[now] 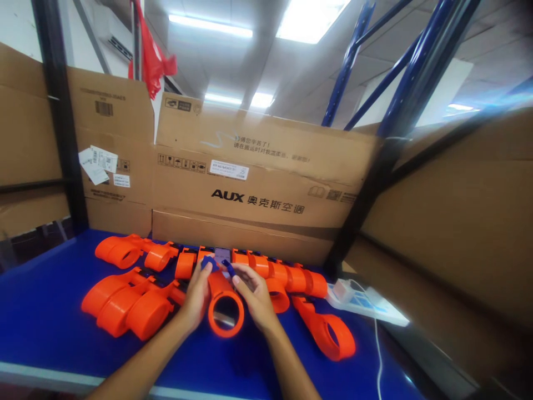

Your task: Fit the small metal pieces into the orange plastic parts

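Observation:
An orange plastic tube piece (225,311) with a round open end lies on the blue table (45,311), its opening facing me. My left hand (196,297) grips its left side and my right hand (253,294) grips its right side. Small blue parts (209,263) sit at my fingertips on the far end of the piece. Just behind it a dark phone-like screen (222,254) shows among a row of orange pieces (287,278).
More orange pieces (125,303) are grouped at the left and another (328,330) lies at the right. A white power strip (362,303) with a cable rests at the right. Cardboard boxes (258,189) wall the back and right. Dark rack posts (58,116) stand nearby.

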`<state>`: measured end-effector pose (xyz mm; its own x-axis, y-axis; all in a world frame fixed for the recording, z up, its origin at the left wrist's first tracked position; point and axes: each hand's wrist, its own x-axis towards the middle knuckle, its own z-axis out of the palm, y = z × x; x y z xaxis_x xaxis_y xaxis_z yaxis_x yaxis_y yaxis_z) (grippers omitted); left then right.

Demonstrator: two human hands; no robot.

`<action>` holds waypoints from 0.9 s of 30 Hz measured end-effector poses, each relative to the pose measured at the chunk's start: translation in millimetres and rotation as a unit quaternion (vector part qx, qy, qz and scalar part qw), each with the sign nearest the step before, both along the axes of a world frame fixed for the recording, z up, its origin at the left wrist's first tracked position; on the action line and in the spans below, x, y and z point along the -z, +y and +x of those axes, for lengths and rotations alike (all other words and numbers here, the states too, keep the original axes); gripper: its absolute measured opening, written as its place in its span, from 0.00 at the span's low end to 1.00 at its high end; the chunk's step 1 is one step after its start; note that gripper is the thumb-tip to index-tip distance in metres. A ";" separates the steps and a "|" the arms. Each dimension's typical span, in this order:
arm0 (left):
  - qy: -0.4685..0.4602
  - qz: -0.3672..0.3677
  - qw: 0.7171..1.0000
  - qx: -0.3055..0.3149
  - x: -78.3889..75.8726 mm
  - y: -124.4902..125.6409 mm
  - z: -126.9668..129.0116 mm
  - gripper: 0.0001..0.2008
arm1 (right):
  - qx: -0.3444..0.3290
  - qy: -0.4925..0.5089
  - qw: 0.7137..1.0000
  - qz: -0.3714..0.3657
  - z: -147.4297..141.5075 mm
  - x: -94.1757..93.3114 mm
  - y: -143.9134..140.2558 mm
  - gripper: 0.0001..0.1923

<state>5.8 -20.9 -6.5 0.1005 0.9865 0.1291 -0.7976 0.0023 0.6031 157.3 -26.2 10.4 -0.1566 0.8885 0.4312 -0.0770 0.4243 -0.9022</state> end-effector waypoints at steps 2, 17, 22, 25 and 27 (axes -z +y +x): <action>0.013 0.022 0.999 -0.020 -0.4 -1.5 0.5 0.24 | 0.016 -0.002 1.000 0.008 7.2 -3.1 1.1 0.19; 0.127 0.067 0.986 -0.083 -1.3 -3.3 -2.0 0.27 | 0.018 -0.080 0.995 0.053 31.5 -11.6 2.8 0.17; 0.137 0.061 0.984 -0.097 2.0 0.7 -2.2 0.27 | 0.016 -0.114 0.989 0.093 32.5 -11.2 2.5 0.18; 0.145 0.070 0.981 -0.112 4.2 3.4 -2.4 0.28 | 0.019 -0.129 0.985 0.111 31.9 -12.7 1.7 0.18; 0.154 0.077 0.978 -0.119 5.8 5.1 -2.3 0.29 | 0.021 -0.137 0.983 0.117 31.1 -13.3 1.6 0.18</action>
